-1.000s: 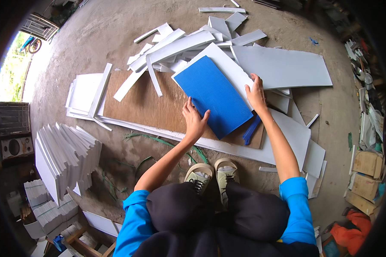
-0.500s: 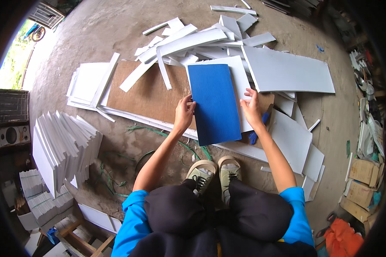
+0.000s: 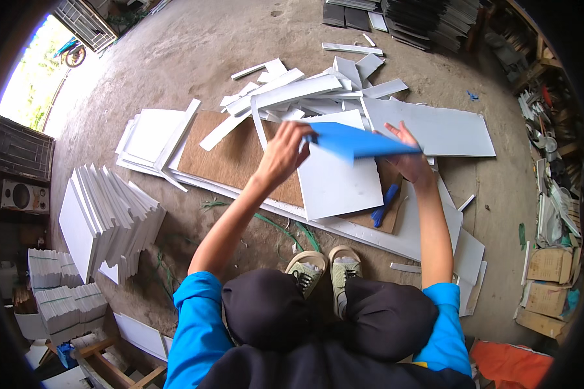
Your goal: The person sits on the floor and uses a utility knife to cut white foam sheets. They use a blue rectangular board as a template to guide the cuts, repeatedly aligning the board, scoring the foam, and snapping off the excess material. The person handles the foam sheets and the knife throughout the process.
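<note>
A blue ribbed sheet [image 3: 360, 139] is up off the boards, tilted nearly edge-on and blurred by motion. My left hand [image 3: 285, 155] pinches its left end between bent fingers. At the other end my right hand [image 3: 412, 159] grips the sheet, with fingers showing above its edge and the palm partly behind it. Below the sheet lies a white rectangular board [image 3: 342, 191], resting on a brown wooden board [image 3: 233, 162]. A blue-handled tool [image 3: 385, 205] lies to the right of the white board; its kind is unclear.
White offcut strips [image 3: 298, 91] are heaped beyond my hands. A large white panel [image 3: 435, 126] lies at right. Stacked white boards [image 3: 107, 217] stand at left, near bundled white pieces [image 3: 71, 305]. Cardboard boxes [image 3: 548, 266] line the right side. Green strapping [image 3: 279, 227] lies near my shoes.
The blue sheet has been lifted and tipped from lying upright over the white board to nearly edge-on, baring that board. Both hands have moved up and now grip the sheet's ends.
</note>
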Motion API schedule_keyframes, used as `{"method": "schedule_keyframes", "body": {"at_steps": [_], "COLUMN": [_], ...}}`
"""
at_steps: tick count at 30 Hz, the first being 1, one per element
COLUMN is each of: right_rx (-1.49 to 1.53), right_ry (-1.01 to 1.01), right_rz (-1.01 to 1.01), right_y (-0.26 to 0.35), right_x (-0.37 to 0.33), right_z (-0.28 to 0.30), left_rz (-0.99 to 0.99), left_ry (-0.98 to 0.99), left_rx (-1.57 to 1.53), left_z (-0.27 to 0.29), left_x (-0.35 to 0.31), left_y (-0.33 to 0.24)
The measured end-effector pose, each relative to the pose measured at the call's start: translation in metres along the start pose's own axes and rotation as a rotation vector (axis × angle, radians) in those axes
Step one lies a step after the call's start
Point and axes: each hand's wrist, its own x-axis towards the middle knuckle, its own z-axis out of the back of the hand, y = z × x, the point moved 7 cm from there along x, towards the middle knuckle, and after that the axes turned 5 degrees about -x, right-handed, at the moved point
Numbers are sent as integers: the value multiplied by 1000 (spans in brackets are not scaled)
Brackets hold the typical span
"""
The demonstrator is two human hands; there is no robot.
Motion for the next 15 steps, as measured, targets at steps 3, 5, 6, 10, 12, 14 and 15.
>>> {"method": "schedule_keyframes", "body": {"at_steps": [3,5,6,10,12,14,15], "right_rx": [-614,-640,-657,-813,-1029,-1382,-1386], "right_ry": [-194,-235,-237,-265,-296,-375,-378], "right_rz": [-44,48,132,200,286,443,391], "right_y": [-39,-65,-75,-111,-121,-112,-115], "right_x": [22,23,24,17,17,10,12], "right_z": [51,59,61,42,55,37,34], "left_rz": [-103,-76,8,524,770,786,825], "left_ry": [24,-21,-34,-148,-131,-72,-59], "left_rx": [54,45,74,-109,-382,-295,-288], "left_z": [-30,-45,-52,-75,-97,-101,-102], "left_x": [-42,-70,-81,-135,-154,-158,-162], "left_y": [-1,7,13,49,61,55,55]}}
